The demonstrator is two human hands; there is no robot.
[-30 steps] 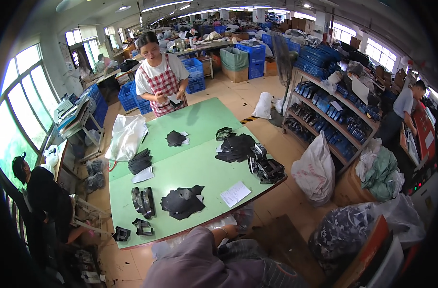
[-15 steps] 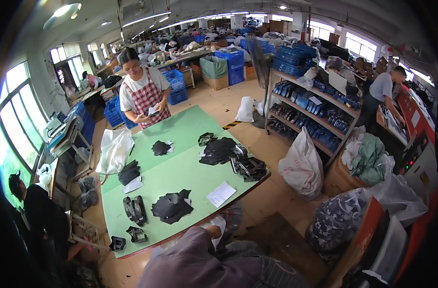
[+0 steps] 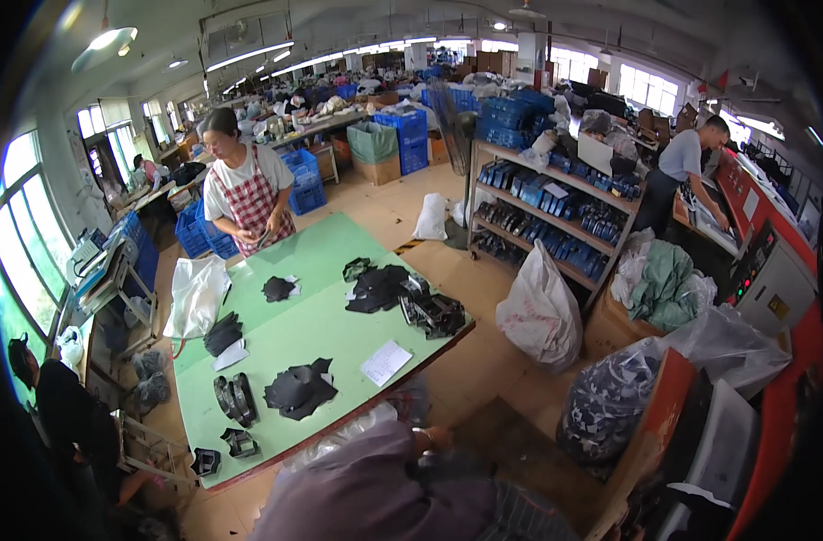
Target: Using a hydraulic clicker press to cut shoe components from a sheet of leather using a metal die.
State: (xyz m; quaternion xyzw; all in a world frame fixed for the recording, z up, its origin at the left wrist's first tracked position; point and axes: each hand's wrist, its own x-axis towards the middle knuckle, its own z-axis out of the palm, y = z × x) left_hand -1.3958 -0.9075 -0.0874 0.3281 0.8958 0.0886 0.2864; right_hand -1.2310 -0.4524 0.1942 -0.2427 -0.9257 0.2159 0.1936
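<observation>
My left forearm, in a greyish-purple sleeve (image 3: 366,482), reaches across from the lower edge, below the near edge of a green-topped table (image 3: 195,397). Past its cuff a small part of my left hand (image 3: 436,438) shows; its fingers are too dark and blurred to read. Clear plastic (image 3: 353,431) hangs under the table edge, close to that sleeve. My right hand does not show. On the tabletop nearest me lie a pile of flat black pieces (image 3: 300,389), curved black bands (image 3: 236,399), two small black frames (image 3: 240,442) and a printed white sheet (image 3: 386,362).
Across the table stands a person in a checked apron (image 3: 254,198). More black pieces (image 3: 380,287) lie at the far right of the tabletop. A loaded shelf rack (image 3: 556,212), a white sack (image 3: 539,311) and a bag of camouflage-patterned stuff (image 3: 610,401) stand to the right.
My view has swung, so the table sits further left. My left hand has gone rightward from the white plastic it was at. The person across has lowered their hands and turned their head.
</observation>
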